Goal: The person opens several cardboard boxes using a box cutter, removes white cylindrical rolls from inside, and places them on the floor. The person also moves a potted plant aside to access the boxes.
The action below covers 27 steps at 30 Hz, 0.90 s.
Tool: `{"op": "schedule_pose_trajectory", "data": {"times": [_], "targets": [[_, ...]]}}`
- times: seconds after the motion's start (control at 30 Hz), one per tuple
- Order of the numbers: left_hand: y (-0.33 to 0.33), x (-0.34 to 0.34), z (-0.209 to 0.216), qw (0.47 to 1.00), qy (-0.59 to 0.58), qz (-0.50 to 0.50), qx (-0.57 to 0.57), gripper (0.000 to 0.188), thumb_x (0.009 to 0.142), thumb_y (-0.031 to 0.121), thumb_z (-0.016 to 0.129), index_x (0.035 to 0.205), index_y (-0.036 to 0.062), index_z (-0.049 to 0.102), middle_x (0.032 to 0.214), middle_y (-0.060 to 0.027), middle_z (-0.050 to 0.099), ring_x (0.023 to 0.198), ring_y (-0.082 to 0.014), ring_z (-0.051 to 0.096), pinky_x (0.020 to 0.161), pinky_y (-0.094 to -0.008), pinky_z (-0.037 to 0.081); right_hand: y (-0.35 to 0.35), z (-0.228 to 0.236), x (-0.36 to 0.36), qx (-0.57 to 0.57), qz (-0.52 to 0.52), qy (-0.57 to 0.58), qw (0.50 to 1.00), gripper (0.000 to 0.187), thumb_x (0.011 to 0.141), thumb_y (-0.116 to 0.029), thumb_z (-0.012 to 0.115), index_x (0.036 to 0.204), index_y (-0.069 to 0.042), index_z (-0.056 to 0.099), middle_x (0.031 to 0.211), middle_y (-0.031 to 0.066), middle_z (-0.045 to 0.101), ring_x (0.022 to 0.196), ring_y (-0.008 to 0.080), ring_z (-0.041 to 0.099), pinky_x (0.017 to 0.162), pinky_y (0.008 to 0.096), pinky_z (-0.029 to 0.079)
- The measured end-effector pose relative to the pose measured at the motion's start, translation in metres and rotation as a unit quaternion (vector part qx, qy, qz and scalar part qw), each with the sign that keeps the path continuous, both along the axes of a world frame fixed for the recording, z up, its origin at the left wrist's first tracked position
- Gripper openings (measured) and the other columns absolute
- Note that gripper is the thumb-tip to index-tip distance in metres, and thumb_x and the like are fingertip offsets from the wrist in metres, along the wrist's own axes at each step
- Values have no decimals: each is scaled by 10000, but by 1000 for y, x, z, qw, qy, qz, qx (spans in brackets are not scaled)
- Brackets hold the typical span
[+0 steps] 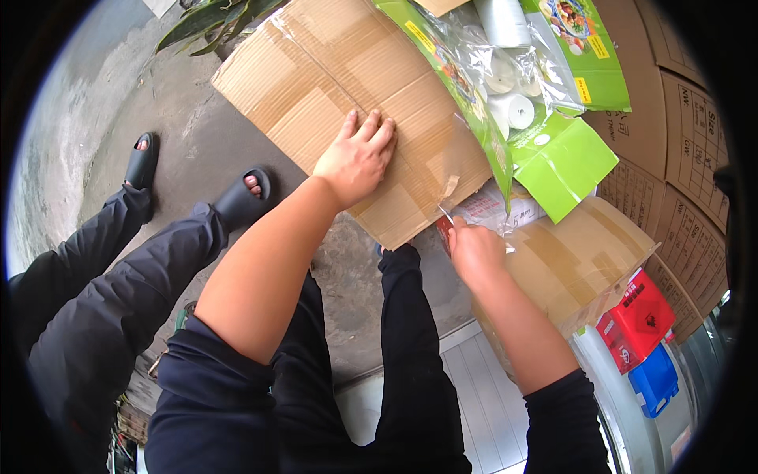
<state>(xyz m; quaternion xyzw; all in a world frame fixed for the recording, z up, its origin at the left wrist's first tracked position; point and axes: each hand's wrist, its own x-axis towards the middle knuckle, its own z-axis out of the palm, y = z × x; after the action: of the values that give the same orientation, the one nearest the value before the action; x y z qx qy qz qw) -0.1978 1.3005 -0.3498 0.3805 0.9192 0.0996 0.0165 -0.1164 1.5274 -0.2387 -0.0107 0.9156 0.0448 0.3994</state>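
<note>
My left hand (359, 158) lies on a brown cardboard box (316, 87), fingers stretched out over its taped top. At the near right corner of that box, my right hand (478, 251) is closed around a small knife (444, 227) with a reddish handle. Its thin blade points up at the box's edge, beside a loose bit of clear tape (450, 186). Most of the handle is covered by my fingers. Just right of my right hand sits a second taped cardboard box (576, 257).
Beyond the boxes, an open green printed carton (564, 170) holds white rolls (505, 24) in clear plastic. Tall cardboard cartons (632, 142) stand at the right, above a red case (636, 320) and a blue case (654, 381). Another person's legs and dark slippers (245, 197) are at left.
</note>
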Motion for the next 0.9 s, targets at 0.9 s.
{"op": "schedule_pose_trajectory", "data": {"times": [0.9], "targets": [[-118,98,77,970,-228,-6,-85,617,727,297,768,1261,32,610,1332,-181,600,1255,-331,563,1104,-434,384,-61,-31,38,-252,-392,94,880,206,849,-206,739,910,-37,638,751,154,698,701,297,709,651,411,529]]}}
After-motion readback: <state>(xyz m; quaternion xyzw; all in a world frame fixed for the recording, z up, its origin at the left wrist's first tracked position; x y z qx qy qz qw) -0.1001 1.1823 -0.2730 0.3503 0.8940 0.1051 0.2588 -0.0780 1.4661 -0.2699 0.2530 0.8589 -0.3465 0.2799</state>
